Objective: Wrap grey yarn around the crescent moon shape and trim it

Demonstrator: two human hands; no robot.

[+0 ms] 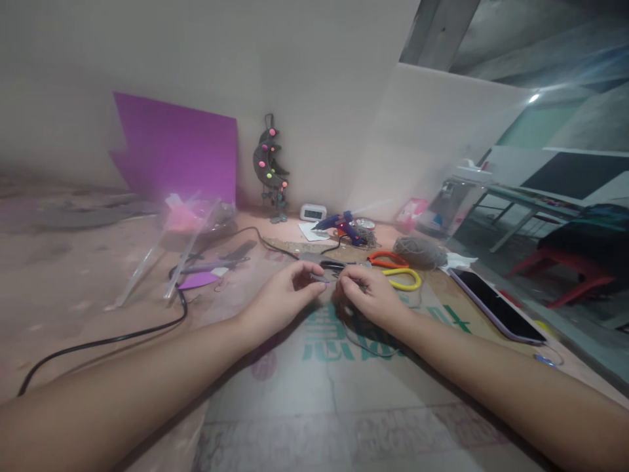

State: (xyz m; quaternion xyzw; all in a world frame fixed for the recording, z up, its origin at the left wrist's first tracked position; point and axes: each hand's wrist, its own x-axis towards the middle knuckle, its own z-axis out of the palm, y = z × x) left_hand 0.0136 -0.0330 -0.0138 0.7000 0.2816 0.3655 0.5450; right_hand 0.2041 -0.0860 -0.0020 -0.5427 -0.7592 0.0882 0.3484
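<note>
My left hand (285, 292) and my right hand (366, 295) meet over a cardboard sheet (344, 387) with green print. Both pinch a small dark piece (322, 278) between thumb and fingertips; I cannot make out what it is. A thin strand of twine seems to trail from under my right hand. Just behind the hands lie scissors with orange and yellow handles (396, 269) and a ball of grey twine (417, 251).
A blue glue gun (344, 226) and its black cord (122, 337) lie behind and to the left. A phone (496, 305) rests at the right. Purple card (181, 154), a moon ornament (270, 167), a small clock (313, 212), glue sticks (189, 259) and a plastic bag sit further back.
</note>
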